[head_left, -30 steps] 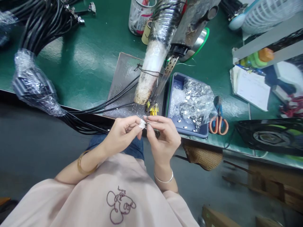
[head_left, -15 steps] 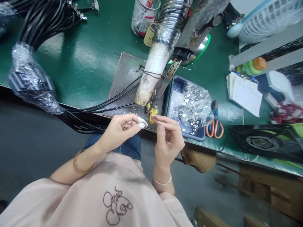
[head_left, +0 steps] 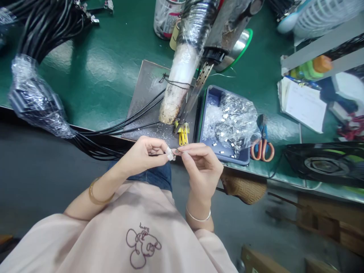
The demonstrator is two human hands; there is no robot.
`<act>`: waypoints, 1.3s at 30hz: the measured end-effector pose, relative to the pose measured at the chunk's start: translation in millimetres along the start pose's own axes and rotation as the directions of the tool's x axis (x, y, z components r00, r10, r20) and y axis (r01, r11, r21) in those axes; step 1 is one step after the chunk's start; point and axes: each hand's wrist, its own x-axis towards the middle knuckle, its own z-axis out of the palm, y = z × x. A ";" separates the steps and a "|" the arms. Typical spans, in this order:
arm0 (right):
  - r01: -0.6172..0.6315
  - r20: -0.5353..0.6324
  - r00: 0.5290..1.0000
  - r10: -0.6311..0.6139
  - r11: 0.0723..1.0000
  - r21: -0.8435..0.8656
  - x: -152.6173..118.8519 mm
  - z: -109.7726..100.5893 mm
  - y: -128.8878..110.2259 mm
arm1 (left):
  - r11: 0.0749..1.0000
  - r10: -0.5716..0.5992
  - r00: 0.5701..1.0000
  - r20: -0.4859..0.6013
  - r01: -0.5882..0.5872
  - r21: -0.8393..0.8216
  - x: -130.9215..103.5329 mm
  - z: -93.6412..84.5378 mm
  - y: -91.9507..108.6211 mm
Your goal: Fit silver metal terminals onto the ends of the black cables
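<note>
My left hand, with white coverings on its thumb and finger tips, pinches a small metal piece. The fingertips of my right hand meet it from the other side, pinched on something too small to name. Both hands are just in front of the bench edge. Beyond them a yellow part sits under the tip of a slotted metal tube. Black cables run from a plastic-wrapped bundle toward my left hand and across a grey board.
A blue tray holds a plastic bag of small metal pieces. Scissors with orange handles lie beside it. A wrapped white tube hangs over the board. Notepaper and a black fan are at the right.
My right hand has moved left and slightly down, so its fingertips now meet those of my left hand. The view has shifted slightly.
</note>
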 end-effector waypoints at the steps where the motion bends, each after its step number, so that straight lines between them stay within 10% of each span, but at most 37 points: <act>1: -0.001 -0.008 1.000 0.001 1.000 0.014 0.2 -0.2 0.4 | 1.000 -0.007 1.000 0.009 0.007 -0.006 0.1 0.3 0.1; 7: 0.189 -0.236 0.950 -0.204 0.978 -0.084 -1.1 3.5 6.5 | 0.999 0.050 0.991 -0.122 -0.050 0.006 -0.4 2.7 -2.2; 39: 0.287 -0.056 0.948 -0.314 0.917 -0.278 3.7 4.5 10.4 | 0.984 0.176 0.955 -0.239 -0.171 0.041 3.4 7.0 -0.2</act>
